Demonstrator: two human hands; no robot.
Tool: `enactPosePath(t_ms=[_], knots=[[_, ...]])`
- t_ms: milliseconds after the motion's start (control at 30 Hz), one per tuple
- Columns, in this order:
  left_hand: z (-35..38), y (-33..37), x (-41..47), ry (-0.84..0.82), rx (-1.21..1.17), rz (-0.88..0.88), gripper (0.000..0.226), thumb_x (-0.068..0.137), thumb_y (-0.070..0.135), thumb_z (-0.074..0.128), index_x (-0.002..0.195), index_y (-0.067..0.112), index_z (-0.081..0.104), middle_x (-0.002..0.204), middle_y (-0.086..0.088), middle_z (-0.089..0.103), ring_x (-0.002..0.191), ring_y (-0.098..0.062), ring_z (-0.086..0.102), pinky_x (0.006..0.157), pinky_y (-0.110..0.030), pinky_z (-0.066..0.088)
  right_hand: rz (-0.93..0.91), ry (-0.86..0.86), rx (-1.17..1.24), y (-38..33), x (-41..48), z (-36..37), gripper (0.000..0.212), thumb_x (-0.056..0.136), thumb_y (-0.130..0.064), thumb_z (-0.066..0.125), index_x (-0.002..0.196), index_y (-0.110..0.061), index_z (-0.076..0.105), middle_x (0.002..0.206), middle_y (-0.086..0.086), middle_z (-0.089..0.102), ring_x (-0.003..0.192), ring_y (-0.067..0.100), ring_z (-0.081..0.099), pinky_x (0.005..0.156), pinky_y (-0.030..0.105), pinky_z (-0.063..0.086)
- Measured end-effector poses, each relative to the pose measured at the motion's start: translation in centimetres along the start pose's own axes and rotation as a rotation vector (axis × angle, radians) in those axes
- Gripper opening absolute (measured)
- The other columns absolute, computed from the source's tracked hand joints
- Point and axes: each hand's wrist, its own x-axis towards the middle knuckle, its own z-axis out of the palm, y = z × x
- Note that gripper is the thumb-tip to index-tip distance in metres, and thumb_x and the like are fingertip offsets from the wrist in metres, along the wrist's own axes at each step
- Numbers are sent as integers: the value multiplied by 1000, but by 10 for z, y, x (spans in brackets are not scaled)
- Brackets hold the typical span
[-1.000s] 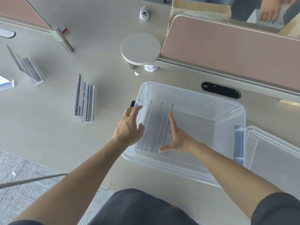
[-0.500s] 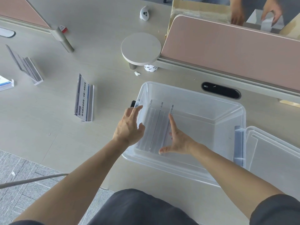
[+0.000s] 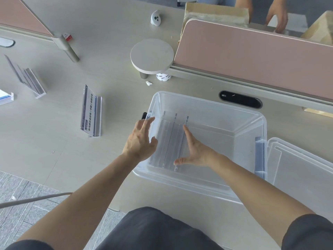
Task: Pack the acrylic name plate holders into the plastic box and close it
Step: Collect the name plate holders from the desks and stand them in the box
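A clear plastic box (image 3: 225,109) stands open on the desk in front of me. Several acrylic name plate holders (image 3: 170,141) stand in a row at its left end. My left hand (image 3: 141,141) hovers over the box's left wall with fingers spread and holds nothing. My right hand (image 3: 195,152) is inside the box, fingers straight, flat against the right side of the row. One more holder with a printed insert (image 3: 91,112) stands on the desk to the left, and another group of holders (image 3: 27,80) sits at the far left. The box's lid (image 3: 302,166) hangs open at the right.
A round white stand (image 3: 152,55) and a pink divider panel (image 3: 252,56) are behind the box. A white controller (image 3: 155,18) lies farther back. Another person's hand (image 3: 278,17) works beyond the divider. A stack of printed cards (image 3: 5,97) lies at the left edge.
My left hand has lifted slightly off the box's left wall and spread its fingers. My right hand stays against the holders. The other person's hands moved behind the divider.
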Motion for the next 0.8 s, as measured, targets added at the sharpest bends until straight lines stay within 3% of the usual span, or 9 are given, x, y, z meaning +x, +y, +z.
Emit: enactPosePath(t_ms=[67, 133, 233, 367, 500, 633, 800], knots=[[-1, -1, 0, -40, 15, 9, 68, 84, 20, 58, 146, 24, 29, 140, -8, 37, 101, -29, 55, 78, -33, 44, 5, 77, -118, -7, -6, -17, 115, 75, -77, 58, 155, -28, -9, 165, 3, 10, 148, 22, 23, 118, 43, 25], [-4, -1, 0, -70, 39, 13, 68, 85, 26, 59, 146, 26, 28, 141, -8, 34, 101, -28, 54, 81, -38, 48, -5, 198, -265, -15, -11, -38, 87, 85, -75, 43, 152, -23, 24, 154, 4, 40, 137, 25, 43, 109, 44, 39], [-15, 0, 2, 31, -28, 54, 55, 86, 19, 61, 139, 18, 47, 142, -11, 43, 117, -28, 52, 95, -33, 45, -144, 270, -330, -38, -15, -63, 52, 97, -61, 34, 122, -24, 60, 120, -3, 66, 112, 24, 60, 90, 39, 49], [-45, -6, 5, 216, -65, 118, 38, 83, 17, 57, 120, 14, 64, 122, -7, 62, 101, -24, 63, 90, -34, 52, -376, 287, -419, -86, -3, -75, 38, 101, -48, 39, 108, -23, 66, 104, -3, 65, 99, 26, 61, 75, 32, 44], [-74, -35, -5, 355, 56, -40, 39, 83, 22, 56, 121, 16, 61, 121, -8, 60, 102, -30, 61, 84, -41, 53, -604, 333, -580, -145, 35, -76, 33, 97, -44, 50, 108, -17, 66, 106, 3, 63, 100, 30, 58, 81, 37, 48], [-95, -87, -18, 225, 450, -226, 49, 84, 28, 57, 131, 20, 47, 127, -10, 51, 108, -38, 51, 86, -46, 48, -684, 303, -722, -206, 83, -70, 39, 96, -44, 52, 123, -18, 62, 121, 6, 59, 113, 30, 53, 88, 43, 49], [-111, -153, -12, 152, 357, -381, 54, 87, 33, 54, 136, 21, 35, 131, -13, 45, 113, -36, 47, 83, -47, 48, -601, 232, -874, -273, 153, -53, 41, 95, -41, 54, 131, -21, 54, 130, 5, 52, 123, 30, 46, 92, 44, 48]])
